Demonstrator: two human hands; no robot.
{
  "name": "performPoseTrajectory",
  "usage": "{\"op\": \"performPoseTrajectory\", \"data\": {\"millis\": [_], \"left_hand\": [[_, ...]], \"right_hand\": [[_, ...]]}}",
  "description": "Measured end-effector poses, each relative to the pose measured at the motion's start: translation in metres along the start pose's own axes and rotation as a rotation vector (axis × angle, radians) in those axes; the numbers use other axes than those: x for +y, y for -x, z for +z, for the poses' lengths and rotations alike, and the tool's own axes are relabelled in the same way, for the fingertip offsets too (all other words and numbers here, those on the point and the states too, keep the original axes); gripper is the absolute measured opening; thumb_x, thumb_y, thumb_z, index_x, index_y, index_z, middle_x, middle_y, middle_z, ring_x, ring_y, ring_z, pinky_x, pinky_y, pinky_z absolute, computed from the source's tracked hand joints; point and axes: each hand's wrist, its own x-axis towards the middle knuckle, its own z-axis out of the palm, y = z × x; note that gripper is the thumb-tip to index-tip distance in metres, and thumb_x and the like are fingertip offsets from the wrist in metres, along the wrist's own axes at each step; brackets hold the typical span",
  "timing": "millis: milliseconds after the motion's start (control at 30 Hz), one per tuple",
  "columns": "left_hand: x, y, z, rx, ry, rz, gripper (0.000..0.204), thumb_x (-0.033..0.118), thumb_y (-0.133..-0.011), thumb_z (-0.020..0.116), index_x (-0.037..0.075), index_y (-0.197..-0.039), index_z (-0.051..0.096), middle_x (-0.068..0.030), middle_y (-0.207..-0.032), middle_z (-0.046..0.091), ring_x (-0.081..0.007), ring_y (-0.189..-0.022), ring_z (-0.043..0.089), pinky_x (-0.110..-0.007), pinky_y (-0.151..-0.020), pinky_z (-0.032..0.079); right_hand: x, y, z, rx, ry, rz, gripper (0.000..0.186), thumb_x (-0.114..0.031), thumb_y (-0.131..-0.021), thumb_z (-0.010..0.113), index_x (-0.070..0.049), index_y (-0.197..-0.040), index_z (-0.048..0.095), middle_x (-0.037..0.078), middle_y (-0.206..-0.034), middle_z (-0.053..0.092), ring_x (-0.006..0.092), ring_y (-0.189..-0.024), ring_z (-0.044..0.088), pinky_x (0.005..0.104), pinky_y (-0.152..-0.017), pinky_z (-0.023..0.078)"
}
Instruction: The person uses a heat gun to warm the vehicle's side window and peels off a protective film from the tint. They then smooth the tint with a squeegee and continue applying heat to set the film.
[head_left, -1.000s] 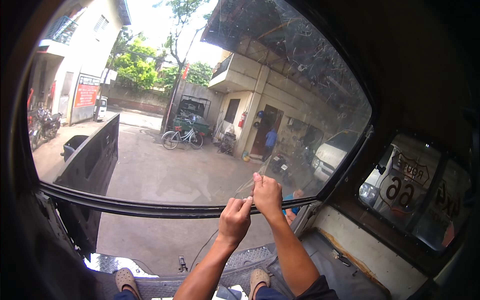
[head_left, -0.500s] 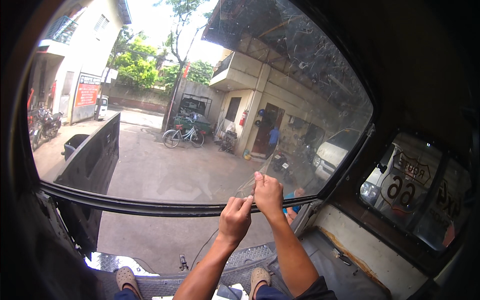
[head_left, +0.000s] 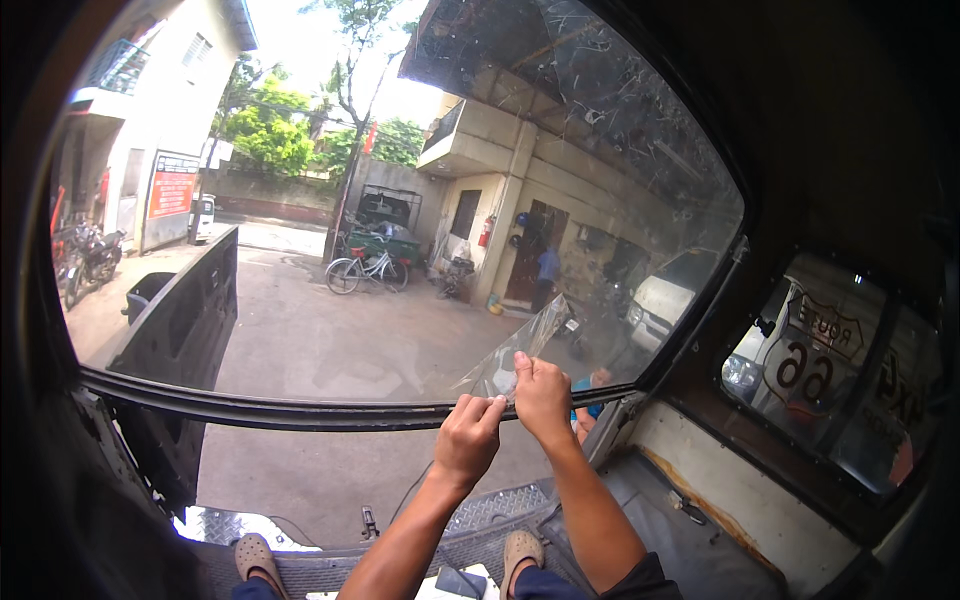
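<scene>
In front of me is a large glass window (head_left: 330,340) with a black lower frame (head_left: 300,413). Close to that frame, a loose flap of clear film (head_left: 530,345) stands up from the pane, creased and shiny. My right hand (head_left: 543,400) is closed on the film's lower part, thumb pointing up. Touching the frame just to its left, my left hand (head_left: 468,437) is closed in a pinch, also at the film's lower edge. The fingertips cover the exact spot where each hand grips.
Behind the lower right of the glass, another person (head_left: 587,415) in blue is partly visible. A dark tailgate (head_left: 185,310) stands swung out at left. A padded bench (head_left: 650,510) and side window (head_left: 820,370) are on my right. Near my feet is a white box (head_left: 465,583).
The film flap now rises taller and shows more plainly above my hands. My right hand has shifted slightly right and down; my left hand stays nearly in place.
</scene>
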Motion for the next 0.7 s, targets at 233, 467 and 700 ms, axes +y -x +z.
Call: {"op": "performPoseTrajectory", "data": {"millis": [233, 467, 700], "left_hand": [[0.003, 0.004, 0.001, -0.027, -0.028, -0.003, 0.013, 0.000, -0.076, 0.060, 0.001, -0.089, 0.062, -0.0068, -0.073, 0.056, -0.0216, -0.067, 0.054, -0.032, -0.059, 0.049], [0.002, 0.002, -0.003, -0.050, -0.025, 0.007, 0.015, 0.000, -0.075, 0.059, 0.001, -0.090, 0.062, -0.0067, -0.075, 0.056, -0.0216, -0.069, 0.055, -0.032, -0.060, 0.049], [0.003, 0.007, 0.000, -0.044, -0.024, -0.008, 0.016, 0.000, -0.075, 0.059, 0.001, -0.091, 0.062, -0.0068, -0.076, 0.056, -0.0219, -0.071, 0.055, -0.032, -0.061, 0.049]], "right_hand": [[0.007, 0.004, -0.010, -0.089, -0.037, 0.005, 0.039, -0.034, -0.089, 0.051, 0.000, -0.072, 0.061, 0.019, -0.066, 0.061, 0.0392, -0.066, 0.060, 0.0447, -0.061, 0.046], [0.010, -0.029, -0.019, 0.059, -0.275, 0.134, 0.040, -0.035, -0.085, 0.060, 0.002, -0.071, 0.061, 0.012, -0.058, 0.061, 0.0238, -0.057, 0.061, 0.0344, -0.057, 0.046], [0.022, -0.045, -0.026, 0.062, -0.285, -0.052, 0.035, -0.027, -0.089, 0.056, 0.000, -0.068, 0.062, 0.006, -0.053, 0.057, 0.0140, -0.049, 0.055, 0.0280, -0.050, 0.043]]}}
